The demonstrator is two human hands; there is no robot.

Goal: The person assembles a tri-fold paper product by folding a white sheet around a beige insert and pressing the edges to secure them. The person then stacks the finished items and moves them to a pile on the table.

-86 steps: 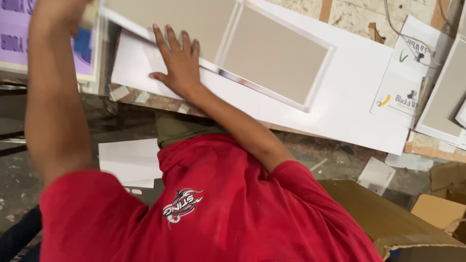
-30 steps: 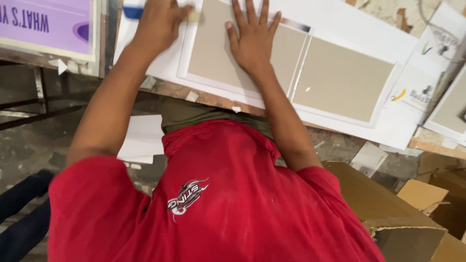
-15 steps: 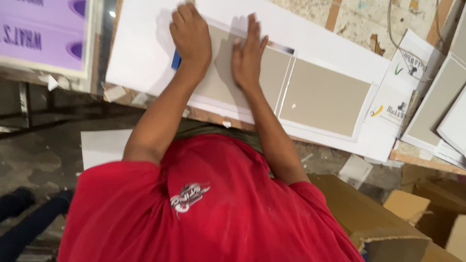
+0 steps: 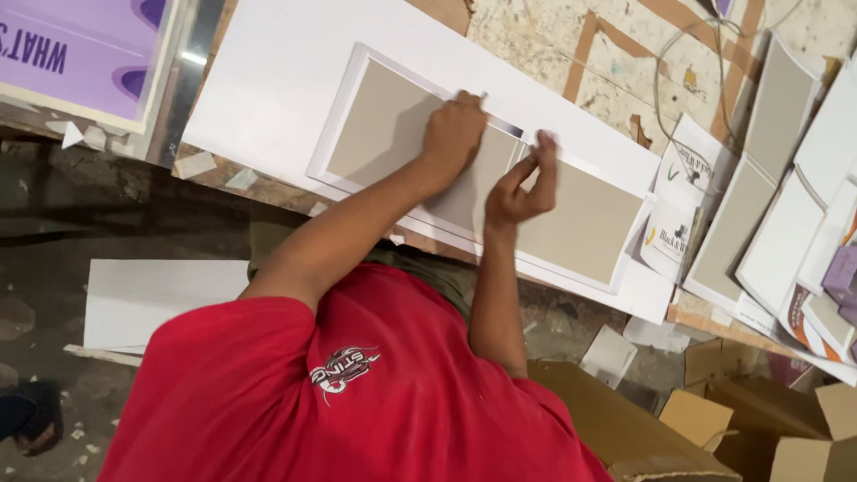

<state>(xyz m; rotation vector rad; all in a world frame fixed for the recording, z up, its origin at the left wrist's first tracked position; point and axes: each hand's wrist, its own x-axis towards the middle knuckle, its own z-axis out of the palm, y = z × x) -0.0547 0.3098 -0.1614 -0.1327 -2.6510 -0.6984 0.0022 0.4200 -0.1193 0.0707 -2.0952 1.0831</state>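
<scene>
Counting what's showing up here: two hands working, the left hand (image 4: 453,134) and the right hand (image 4: 522,183), both resting on one big white sheet (image 4: 295,80). Two grey boards (image 4: 384,125) are sitting glued on it side by side. One purple printed sign (image 4: 80,49) is lying off at the corner. I'm seeing three brown cardboard boxes (image 4: 625,428) down below, and one loose white sheet (image 4: 143,299) lying on the floor.

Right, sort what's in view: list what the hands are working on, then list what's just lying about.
In hand:
left hand
right hand
grey boards
white sheet

Lying about:
purple poster
stacked board covers
cardboard boxes
loose white sheet
</scene>
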